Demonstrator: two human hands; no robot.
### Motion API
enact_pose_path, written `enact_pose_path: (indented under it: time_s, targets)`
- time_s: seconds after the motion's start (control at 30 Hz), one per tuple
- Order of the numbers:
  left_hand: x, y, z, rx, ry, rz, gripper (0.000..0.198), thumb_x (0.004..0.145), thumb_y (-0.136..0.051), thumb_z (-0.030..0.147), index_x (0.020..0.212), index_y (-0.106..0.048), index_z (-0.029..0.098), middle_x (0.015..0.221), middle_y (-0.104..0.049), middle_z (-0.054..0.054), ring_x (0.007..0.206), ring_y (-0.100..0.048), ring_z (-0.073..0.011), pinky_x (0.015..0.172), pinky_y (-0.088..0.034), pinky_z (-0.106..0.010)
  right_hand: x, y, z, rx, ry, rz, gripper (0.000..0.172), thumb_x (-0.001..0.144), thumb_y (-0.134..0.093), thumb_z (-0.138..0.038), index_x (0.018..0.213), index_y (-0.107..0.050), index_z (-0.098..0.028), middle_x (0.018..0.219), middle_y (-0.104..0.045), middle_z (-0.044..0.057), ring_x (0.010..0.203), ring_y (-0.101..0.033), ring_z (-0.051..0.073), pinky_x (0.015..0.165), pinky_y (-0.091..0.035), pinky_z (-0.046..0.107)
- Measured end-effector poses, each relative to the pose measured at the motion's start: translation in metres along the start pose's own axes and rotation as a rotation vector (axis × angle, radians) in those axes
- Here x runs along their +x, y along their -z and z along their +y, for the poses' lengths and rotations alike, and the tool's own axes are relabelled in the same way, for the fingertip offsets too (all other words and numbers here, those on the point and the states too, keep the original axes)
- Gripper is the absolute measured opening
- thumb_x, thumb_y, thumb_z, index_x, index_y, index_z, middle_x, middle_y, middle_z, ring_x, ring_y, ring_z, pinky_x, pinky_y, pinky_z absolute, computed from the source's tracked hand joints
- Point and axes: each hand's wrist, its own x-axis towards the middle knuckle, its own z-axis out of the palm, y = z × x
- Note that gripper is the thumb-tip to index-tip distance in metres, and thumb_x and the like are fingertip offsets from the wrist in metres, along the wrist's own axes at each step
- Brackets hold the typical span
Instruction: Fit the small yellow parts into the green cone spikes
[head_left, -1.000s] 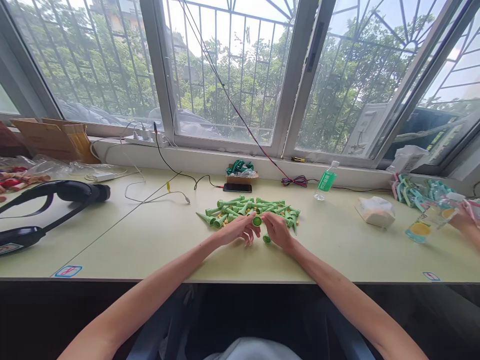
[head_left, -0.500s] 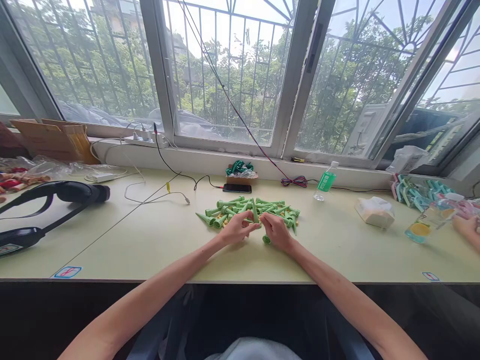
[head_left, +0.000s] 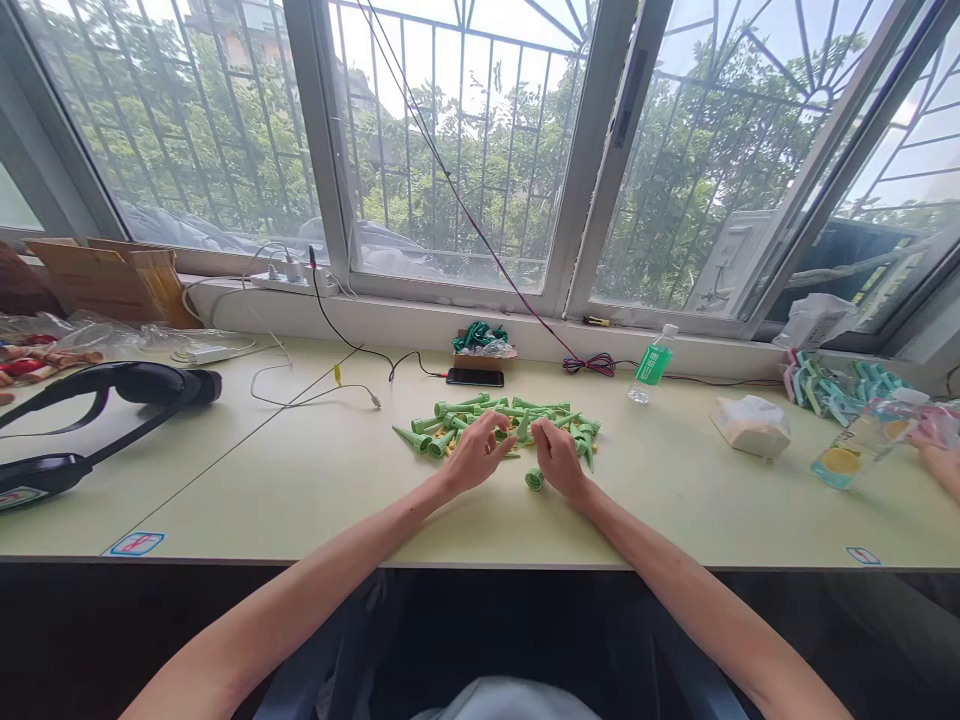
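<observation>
Several green plastic cones [head_left: 411, 437] lie in a loose pile on the table, with small yellowish pieces among them. My left hand [head_left: 478, 452] is at the pile's near edge, its thumb and fingers apart around nothing. Close by on the right, my right hand [head_left: 557, 458] has its fingers curled in. At its fingertips stands a green cone [head_left: 523, 427], partly hidden and seemingly pinched there. One more cone [head_left: 534, 479] lies just below the right hand, its round open end facing me. Both hands cover part of the pile.
Behind the pile are a phone [head_left: 475, 377] and a small box [head_left: 484, 360]. A green-labelled bottle [head_left: 651, 365], a tissue pack [head_left: 751, 425] and another bottle [head_left: 851, 450] stand right. A black headset [head_left: 142, 384] and cables [head_left: 315, 400] lie left. Another person's hand [head_left: 937, 450] shows far right.
The upright cone between both hands has shifted right, beside my right fingertips. My left hand has let go of it and its fingers have spread. The gap between the hands has widened.
</observation>
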Motion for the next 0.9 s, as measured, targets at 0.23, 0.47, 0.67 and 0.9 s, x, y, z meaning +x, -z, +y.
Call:
enact_pose_path:
  time_s: [0.23,0.47,0.67,0.9]
  targets:
    - [-0.001,0.0,0.0,-0.145,0.223,-0.208,0.074,0.094,-0.029,0.062,0.052,-0.064,0.013,0.038,-0.048,-0.001,0.035,-0.044,-0.0075,0.047,-0.04,-0.02,-0.001,0.001,-0.003,0.044,0.076,0.011,0.033,0.1,-0.035,-0.032,0.071,-0.045,-0.02,0.06,-0.041,-0.003,0.054,-0.034,0.011,0.054,-0.032,0.023]
    - [0.0,0.002,-0.002,-0.401,0.339,-0.358,0.074,0.087,-0.035,0.071,0.06,-0.067,0.01,0.054,-0.062,-0.008,0.035,-0.048,-0.0084,0.037,-0.036,-0.02,-0.003,0.001,-0.006,0.089,0.149,-0.074,0.03,0.099,-0.036,-0.027,0.071,-0.041,-0.021,0.065,-0.044,-0.001,0.058,-0.039,0.012,0.058,-0.034,0.024]
    - [0.0,0.01,0.004,-0.432,0.333,-0.371,0.059,0.087,-0.044,0.065,0.064,-0.059,0.013,0.046,-0.055,-0.002,0.037,-0.048,-0.0098,0.042,-0.04,-0.022,-0.002,0.002,-0.006,0.106,0.152,-0.095,0.029,0.1,-0.036,-0.027,0.073,-0.044,-0.02,0.066,-0.048,-0.001,0.058,-0.042,0.012,0.058,-0.034,0.024]
    - [-0.001,0.007,-0.002,-0.133,0.044,-0.133,0.039,0.082,-0.061,0.052,0.074,-0.053,0.015,0.07,-0.052,0.001,0.053,-0.051,-0.0077,0.046,-0.042,-0.018,-0.005,0.0,-0.003,0.065,0.106,-0.099,0.034,0.1,-0.034,-0.03,0.067,-0.034,-0.021,0.057,-0.036,-0.005,0.05,-0.03,0.011,0.053,-0.028,0.024]
